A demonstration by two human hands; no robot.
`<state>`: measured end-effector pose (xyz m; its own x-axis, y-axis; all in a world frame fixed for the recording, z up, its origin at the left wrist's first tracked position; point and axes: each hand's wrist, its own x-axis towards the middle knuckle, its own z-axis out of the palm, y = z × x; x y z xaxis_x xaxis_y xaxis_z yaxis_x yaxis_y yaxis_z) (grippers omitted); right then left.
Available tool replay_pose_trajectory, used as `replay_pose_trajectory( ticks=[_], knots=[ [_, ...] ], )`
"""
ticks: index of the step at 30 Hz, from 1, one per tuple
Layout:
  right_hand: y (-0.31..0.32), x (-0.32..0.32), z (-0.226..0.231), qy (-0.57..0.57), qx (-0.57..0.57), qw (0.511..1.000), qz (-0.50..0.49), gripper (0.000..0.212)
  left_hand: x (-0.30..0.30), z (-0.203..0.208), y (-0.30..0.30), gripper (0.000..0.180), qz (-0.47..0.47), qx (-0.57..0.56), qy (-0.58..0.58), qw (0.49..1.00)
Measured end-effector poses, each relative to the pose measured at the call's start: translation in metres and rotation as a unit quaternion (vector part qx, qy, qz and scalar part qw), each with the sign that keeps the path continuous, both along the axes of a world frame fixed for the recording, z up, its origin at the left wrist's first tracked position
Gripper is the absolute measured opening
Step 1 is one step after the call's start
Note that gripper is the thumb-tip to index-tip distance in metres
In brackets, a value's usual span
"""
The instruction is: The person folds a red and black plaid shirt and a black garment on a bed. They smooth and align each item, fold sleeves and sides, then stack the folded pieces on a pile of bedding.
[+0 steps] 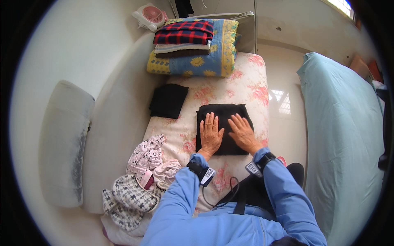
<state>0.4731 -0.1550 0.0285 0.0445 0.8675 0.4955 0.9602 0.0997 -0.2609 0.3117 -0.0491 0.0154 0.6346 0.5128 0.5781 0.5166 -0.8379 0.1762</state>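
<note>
A black garment, folded to a near square, lies on the flowered bedsheet in front of me. My left hand rests flat on its left half, fingers stretched toward the far edge. On the right half lies my right hand, palm down with its fingers a little spread. Neither hand grips the cloth. Farther off to the left sits a smaller folded black cloth, apart from both hands.
At the bed's far end a blue and yellow quilt bears folded clothes, a red plaid one on top. Rumpled clothes lie at the near left. A pink and white fan stands beyond. A pale blue covered surface is at right.
</note>
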Motion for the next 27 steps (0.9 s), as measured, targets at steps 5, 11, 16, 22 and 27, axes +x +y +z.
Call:
replay_pose_trajectory(
  ticks=[5,11,16,22,27],
  knots=[
    [-0.006,-0.001,-0.041,0.016,-0.128,0.988,-0.085,0.073,-0.006,-0.044,0.020,0.067,0.137,-0.132,0.117,0.975],
    [-0.007,0.025,-0.038,0.109,0.029,0.991,-0.077,0.066,-0.031,-0.048,0.024,0.061,0.094,-0.102,0.001,0.990],
    [0.010,0.047,-0.032,0.379,-0.057,0.887,-0.259,0.075,-0.085,-0.053,0.061,0.048,0.192,-0.044,-0.082,0.977],
    [0.028,0.048,-0.026,0.516,-0.236,0.796,-0.211,0.068,-0.182,-0.066,0.071,0.052,0.239,-0.056,0.097,0.964],
    [0.028,0.026,-0.006,0.660,-0.207,0.716,-0.096,0.058,-0.187,-0.074,0.067,0.056,0.268,-0.041,0.124,0.954]
  ],
)
